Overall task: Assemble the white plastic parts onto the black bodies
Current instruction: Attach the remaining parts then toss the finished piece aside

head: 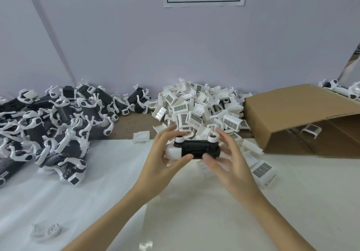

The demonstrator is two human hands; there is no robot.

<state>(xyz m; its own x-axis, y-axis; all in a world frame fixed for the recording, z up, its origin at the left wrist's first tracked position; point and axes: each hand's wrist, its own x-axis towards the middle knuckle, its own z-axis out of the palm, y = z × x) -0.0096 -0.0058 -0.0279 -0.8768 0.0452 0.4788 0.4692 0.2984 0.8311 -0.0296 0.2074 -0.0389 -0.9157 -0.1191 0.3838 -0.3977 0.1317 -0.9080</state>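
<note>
Black body (196,149) is sitting dead centre above the white sheet (97,202), lifted off it between both hands, with white pieces already showing at its left end and two round white caps on top. Left hand (165,165) is gripping it from eight o'clock, thumb curling under the front edge and fingers wrapping behind. Right hand (228,163) is coming in from four o'clock with fingers spread and blurred; whether it is pressing the body or just closing on it, I cannot tell. Judging by this, a white part is being seated or checked on this unit. At twelve o'clock, just behind the hands, the heap of white plastic parts (198,108) is waiting, some spilling toward three o'clock. Out at nine o'clock the pile of black-and-white units (52,126) is lying, looking like assembled work. At two o'clock a cardboard box (300,116) is lying on its side. A stray white wheel-like piece (52,230) is resting at seven o'clock. Next move probably calls for firm, square pressure until the part seats.
</note>
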